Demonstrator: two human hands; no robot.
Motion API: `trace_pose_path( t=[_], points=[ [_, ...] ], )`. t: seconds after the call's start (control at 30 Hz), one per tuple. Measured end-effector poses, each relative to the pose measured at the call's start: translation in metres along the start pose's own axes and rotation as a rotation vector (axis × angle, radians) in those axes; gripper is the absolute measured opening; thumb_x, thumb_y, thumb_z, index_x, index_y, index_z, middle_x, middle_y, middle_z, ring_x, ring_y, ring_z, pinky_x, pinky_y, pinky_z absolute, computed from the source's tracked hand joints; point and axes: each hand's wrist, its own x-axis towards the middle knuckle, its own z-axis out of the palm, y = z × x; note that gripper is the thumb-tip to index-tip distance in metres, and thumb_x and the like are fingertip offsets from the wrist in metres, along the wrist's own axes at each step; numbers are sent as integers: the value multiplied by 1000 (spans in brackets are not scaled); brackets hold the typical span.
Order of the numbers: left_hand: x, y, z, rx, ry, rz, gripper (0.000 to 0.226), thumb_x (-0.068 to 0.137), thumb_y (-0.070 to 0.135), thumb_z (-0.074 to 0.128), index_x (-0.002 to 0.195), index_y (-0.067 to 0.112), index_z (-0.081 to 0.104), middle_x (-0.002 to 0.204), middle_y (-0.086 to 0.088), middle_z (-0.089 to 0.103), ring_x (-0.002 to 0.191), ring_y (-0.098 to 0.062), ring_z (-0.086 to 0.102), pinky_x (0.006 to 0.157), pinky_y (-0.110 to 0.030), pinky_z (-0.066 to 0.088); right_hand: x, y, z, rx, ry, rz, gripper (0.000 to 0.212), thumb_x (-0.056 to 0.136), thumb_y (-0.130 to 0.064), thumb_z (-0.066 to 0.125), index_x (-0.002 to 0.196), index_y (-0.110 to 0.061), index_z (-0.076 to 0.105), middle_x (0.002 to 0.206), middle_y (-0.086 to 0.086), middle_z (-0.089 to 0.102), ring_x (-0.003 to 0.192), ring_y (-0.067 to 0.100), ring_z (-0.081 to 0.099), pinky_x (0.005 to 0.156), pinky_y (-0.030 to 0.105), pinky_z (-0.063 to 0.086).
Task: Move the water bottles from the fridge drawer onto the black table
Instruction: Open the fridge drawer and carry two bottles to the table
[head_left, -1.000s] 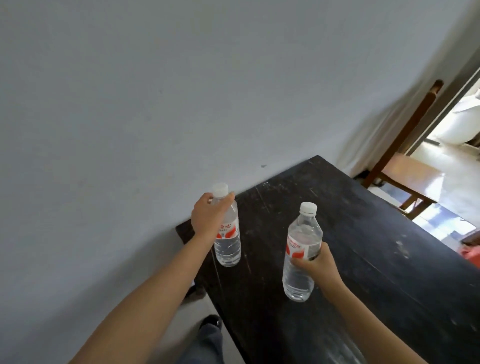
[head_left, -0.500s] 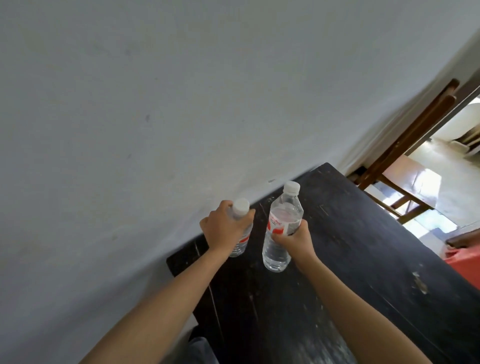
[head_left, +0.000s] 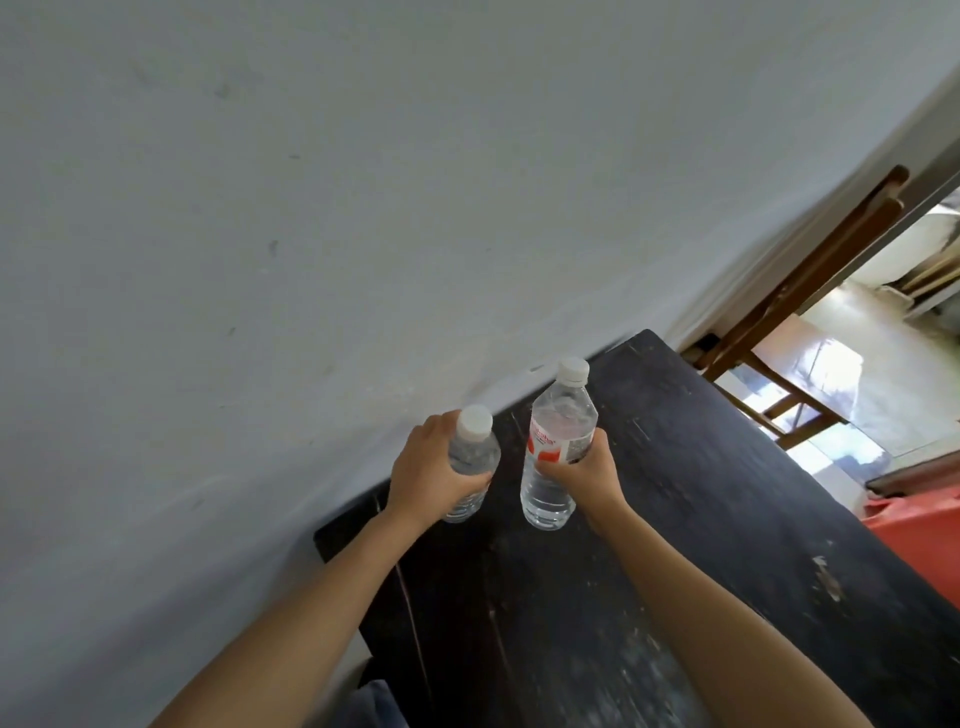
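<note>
While the left hand (head_left: 434, 470) grips 1 water bottle (head_left: 470, 457), the right hand (head_left: 584, 475) clasps another bottle (head_left: 556, 452) over the black table (head_left: 701, 519).

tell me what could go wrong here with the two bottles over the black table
1. The left bottle, gripped by the left hand, is close to the black table edge by the wall; set down carelessly, it might tip off.
2. The right bottle in the right hand looks tilted and is near the other; released before its base sits flat, it could topple into it.
</note>
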Motion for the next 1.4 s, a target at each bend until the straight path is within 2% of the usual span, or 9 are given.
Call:
trace_pose_path(
  t=[0.17, 0.3, 0.57, 0.7, 0.77, 0.93, 1.03, 1.13, 1.4],
  points=[
    [14, -2, 9, 106, 4, -14, 56, 63, 56, 69, 108, 28, 52, 99, 6, 60, 92, -17, 58, 69, -39, 54, 8, -21, 10, -21, 7, -102, 65, 67, -17, 80, 119, -18, 41, 104, -3, 57, 99, 16, 58, 87, 33, 51],
    [5, 2, 9, 40, 82, -48, 65, 64, 39, 79, 119, 20, 51, 109, -2, 56, 102, -21, 50, 73, -33, 46, 21, -26, 21, 23, -9, -178, 74, 67, -14, 81, 126, -20, 38, 98, -18, 53, 92, 4, 55, 83, 23, 45],
    [2, 6, 4, 65, 44, -42, 70, 66, 32, 79, 125, 15, 46, 119, -3, 52, 112, -21, 44, 76, -28, 39, 40, -6, 31, 72, -129, -79, 88, 59, -23, 86, 132, -22, 38, 118, -2, 59, 107, 16, 59, 95, 41, 49],
    [2, 6, 5, 52, 66, -45, 68, 66, 35, 80, 122, 15, 47, 116, -3, 52, 110, -20, 45, 76, -32, 43, 35, -11, 32, -15, -228, -142, 75, 58, -30, 85, 119, -26, 43, 112, -1, 60, 104, 15, 60, 93, 42, 50],
    [0, 6, 6, 24, 66, -37, 68, 65, 35, 80, 122, 15, 47, 115, -3, 52, 110, -20, 44, 76, -31, 42, 31, -13, 31, -37, -256, -193, 65, 63, -21, 83, 116, -20, 47, 110, 4, 61, 105, 18, 61, 92, 44, 51],
    [-2, 4, 6, -35, 72, -41, 70, 64, 36, 80, 123, 20, 46, 117, 0, 52, 109, -16, 43, 82, -31, 43, 4, -13, 7, -128, -250, 5, 107, 68, -21, 81, 146, -19, 9, 148, 10, 29, 135, 28, 32, 107, 45, 37],
    [-6, 10, 8, -83, 88, -37, 80, 62, 30, 83, 129, 17, 42, 123, -5, 52, 115, -24, 46, 95, -43, 44, -20, -5, -18, -135, -236, 57, 100, 76, -22, 75, 147, -23, 4, 148, 18, 29, 134, 28, 33, 104, 39, 39],
    [-13, 4, 7, -65, 117, -84, 100, 62, 26, 85, 141, 8, 27, 138, -13, 42, 127, -32, 37, 106, -45, 31, -41, 5, -39, -152, -232, 76, 95, 81, -24, 70, 147, -24, 3, 144, 20, 34, 133, 27, 36, 98, 32, 39],
    [-56, 10, 1, 14, 113, -69, 90, 65, 16, 82, 136, 0, 30, 131, -23, 46, 121, -40, 42, 98, -48, 37, -113, 34, -97, -110, -121, 96, 85, 86, -33, 63, 148, -25, 5, 141, 16, 39, 125, 27, 45, 99, 35, 43]
  ],
)
